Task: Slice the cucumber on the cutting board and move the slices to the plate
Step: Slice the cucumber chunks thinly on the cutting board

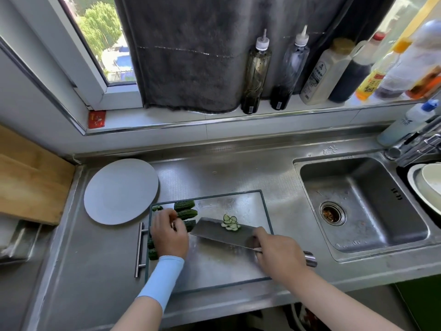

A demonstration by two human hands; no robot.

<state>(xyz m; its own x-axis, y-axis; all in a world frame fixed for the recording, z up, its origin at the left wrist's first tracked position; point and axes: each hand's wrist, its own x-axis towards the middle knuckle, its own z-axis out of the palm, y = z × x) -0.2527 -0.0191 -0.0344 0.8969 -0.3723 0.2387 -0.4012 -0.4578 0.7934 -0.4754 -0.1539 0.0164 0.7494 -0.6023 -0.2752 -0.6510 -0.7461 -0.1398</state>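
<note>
A steel cutting board [214,266] with a dark rim lies on the counter. Dark green cucumber pieces [185,206] lie along its left side. My left hand [170,232] rests on them, fingers curled over one piece. My right hand [278,253] grips the handle of a broad cleaver [219,231], whose blade lies nearly flat. Several thin cucumber slices [230,222] sit on the blade's far edge. An empty grey plate [121,191] stands to the left of the board, beyond it.
A steel sink [358,206] with a drain lies to the right, with a tap and stacked bowls [427,185] at its far side. A wooden board [31,177] sits on the left. Bottles [255,72] line the windowsill behind.
</note>
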